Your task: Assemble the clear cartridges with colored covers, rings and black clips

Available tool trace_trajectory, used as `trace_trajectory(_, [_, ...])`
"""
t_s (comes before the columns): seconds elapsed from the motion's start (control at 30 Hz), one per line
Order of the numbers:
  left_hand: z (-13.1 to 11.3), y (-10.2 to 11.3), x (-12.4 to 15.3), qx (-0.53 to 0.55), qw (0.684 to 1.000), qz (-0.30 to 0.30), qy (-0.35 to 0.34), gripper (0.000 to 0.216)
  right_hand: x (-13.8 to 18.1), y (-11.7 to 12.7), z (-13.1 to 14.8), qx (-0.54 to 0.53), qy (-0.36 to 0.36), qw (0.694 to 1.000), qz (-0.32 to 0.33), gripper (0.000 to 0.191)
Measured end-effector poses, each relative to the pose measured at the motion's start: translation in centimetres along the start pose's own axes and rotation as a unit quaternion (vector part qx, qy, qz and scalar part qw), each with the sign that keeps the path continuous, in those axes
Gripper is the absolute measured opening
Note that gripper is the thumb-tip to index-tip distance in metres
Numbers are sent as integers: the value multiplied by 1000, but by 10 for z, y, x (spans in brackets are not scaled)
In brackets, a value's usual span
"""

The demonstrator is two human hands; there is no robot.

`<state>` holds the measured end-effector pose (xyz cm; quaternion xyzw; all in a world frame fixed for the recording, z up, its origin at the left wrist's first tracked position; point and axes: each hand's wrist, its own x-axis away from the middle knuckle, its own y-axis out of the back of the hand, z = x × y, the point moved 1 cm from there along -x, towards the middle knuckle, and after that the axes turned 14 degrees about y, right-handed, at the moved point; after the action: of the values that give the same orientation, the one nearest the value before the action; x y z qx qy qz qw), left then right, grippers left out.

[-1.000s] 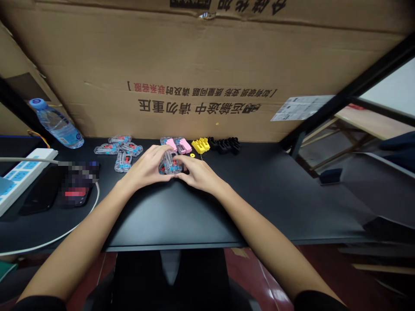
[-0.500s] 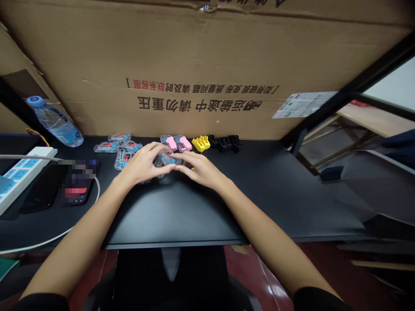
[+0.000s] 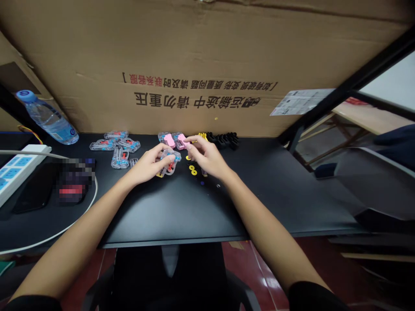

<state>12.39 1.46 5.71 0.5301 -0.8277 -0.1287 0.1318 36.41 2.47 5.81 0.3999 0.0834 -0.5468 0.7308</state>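
Note:
My left hand [image 3: 149, 164] is closed on a small clear plastic part [image 3: 170, 162] with blue and red pieces inside, held just above the black desk [image 3: 181, 207]. My right hand [image 3: 207, 157] has come off that part and reaches back toward the pink pieces [image 3: 175, 140]; its fingertips touch one of them, thumb and forefinger close together. The yellow piece [image 3: 203, 135] is mostly hidden behind that hand. Small yellow rings [image 3: 192, 169] lie on the desk between my hands.
Several finished clear parts [image 3: 118, 149] lie at the back left, black parts [image 3: 224, 139] at the back centre. A water bottle [image 3: 45, 118], a power strip [image 3: 16, 166], a white cable and a phone sit at the left. A cardboard wall stands behind.
My right hand let go of the clear part and moved back toward the pink pieces. My left hand kept the part and shifted slightly left. Yellow rings now show on the desk.

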Motion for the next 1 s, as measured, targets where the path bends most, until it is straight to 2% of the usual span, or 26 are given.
trace_trajectory(0.13, [8, -3, -5, -1, 1000, 11, 5, 39, -1, 21, -14, 116, -19, 993, -9, 30])
trace_trajectory(0.33, [10, 3, -7, -75, 996, -41, -31, 36, 3, 38, -41, 225, -47, 972, -52, 27])
trace_trajectory(0.43, [5, 5, -3, -134, 989, -54, -32, 34, 7, 41, -55, 285, -35, 957, -41, 27])
trace_trajectory(0.6, [2, -1, 3, -222, 975, -18, -22, 32, 12, 36, -69, 331, -24, 943, 4, 32])
trace_trajectory(0.8, [13, -5, -1, -342, 935, -71, -56, 32, 8, 23, -79, 374, -19, 927, -16, 33])
trace_trajectory(1.0, [17, -3, -2, -374, 918, -117, -64, 26, 0, 16, -86, 376, -31, 926, -28, 25])
